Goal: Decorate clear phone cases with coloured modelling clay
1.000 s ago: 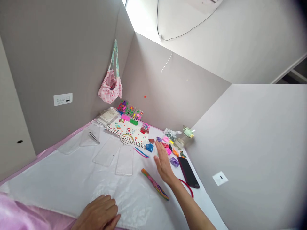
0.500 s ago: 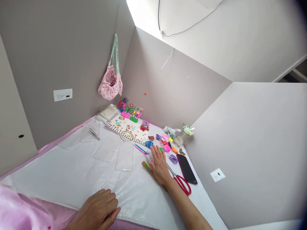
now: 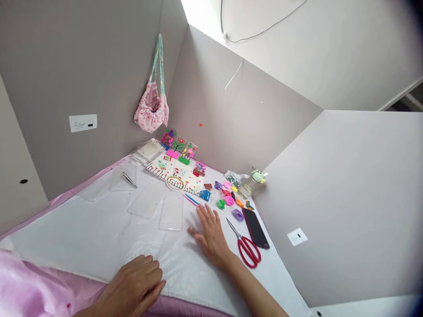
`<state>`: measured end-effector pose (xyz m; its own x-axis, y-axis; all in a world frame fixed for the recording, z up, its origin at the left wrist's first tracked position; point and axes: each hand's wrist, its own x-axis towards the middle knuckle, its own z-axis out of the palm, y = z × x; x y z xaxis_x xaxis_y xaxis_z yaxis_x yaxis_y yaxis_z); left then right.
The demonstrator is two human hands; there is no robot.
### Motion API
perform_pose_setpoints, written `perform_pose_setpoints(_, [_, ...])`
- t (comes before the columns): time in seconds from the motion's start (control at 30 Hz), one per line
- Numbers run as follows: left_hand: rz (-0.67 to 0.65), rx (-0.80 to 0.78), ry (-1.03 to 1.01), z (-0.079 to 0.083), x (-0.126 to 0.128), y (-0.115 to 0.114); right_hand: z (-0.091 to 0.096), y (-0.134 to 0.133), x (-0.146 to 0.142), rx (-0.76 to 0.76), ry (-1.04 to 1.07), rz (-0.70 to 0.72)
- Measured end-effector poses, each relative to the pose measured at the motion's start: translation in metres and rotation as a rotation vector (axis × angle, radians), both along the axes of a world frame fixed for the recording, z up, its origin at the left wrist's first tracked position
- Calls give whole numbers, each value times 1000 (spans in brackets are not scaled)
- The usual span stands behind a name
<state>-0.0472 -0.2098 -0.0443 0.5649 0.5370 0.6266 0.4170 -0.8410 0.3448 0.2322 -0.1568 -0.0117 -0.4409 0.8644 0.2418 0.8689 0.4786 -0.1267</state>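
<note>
The right hand (image 3: pixel 213 235) lies palm down just left of the scissors (image 3: pixel 240 237), its fingers stretched out and slightly spread, pinching nothing. One end of a clay roll (image 3: pixel 192 230) peeps out by its thumb, left of the scissors; the rest seems hidden under the hand. Rolling appears to be the step in hand: it calls for a flat palm, light, even pressure and strokes along the whole length, so the middle does not thin, and for keeping clear of the scissors' blades. The left hand (image 3: pixel 135 279), well left of the scissors, has its fingers curled together; whether they close on anything, I cannot tell.

The sheet (image 3: pixel 109 237) beneath the scissors is smooth, glossy and wrinkled in places. Left of them lie clear, flat, rectangular cases (image 3: pixel 171 213); beyond their tips, a round green lump (image 3: pixel 220 204) and a crumpled-looking purple lump (image 3: pixel 238 215). The phone (image 3: pixel 256 228), dark and slab-like, is just right of them.
</note>
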Motion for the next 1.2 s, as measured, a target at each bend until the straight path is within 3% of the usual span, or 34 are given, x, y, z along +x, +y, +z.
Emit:
perform_pose_setpoints(0.13, [-3,25,11,-3,0,0,14,44,28,72,39,-129])
perform_pose_setpoints(0.23, [14,36,17,-6,1,1,18,66,13,102,42,-132])
perform_pose_setpoints(0.4, [15,21,38,-6,2,1,1,87,-37,66,-18,-56])
perform_pose_setpoints(0.57, [-2,-6,35,-5,0,0,-1,110,-18,114,-20,-213])
perform_pose_setpoints(0.67, [2,-13,40,-6,1,0,2,107,-12,115,-13,-240])
perform_pose_setpoints(0.83, [11,-24,33,-9,2,1,-10,72,-52,8,0,4])
perform_pose_setpoints(0.9, [14,-16,26,-9,1,1,-12,70,-59,-11,45,19])
perform_pose_setpoints(0.97, [8,-7,25,-8,0,0,-8,79,-50,3,117,-65])
perform_pose_setpoints(1.1, [-1,21,16,-2,-1,1,14,95,-7,34,285,-292])
perform_pose_setpoints(1.2, [8,20,12,-2,-1,0,31,76,20,-53,357,-320])
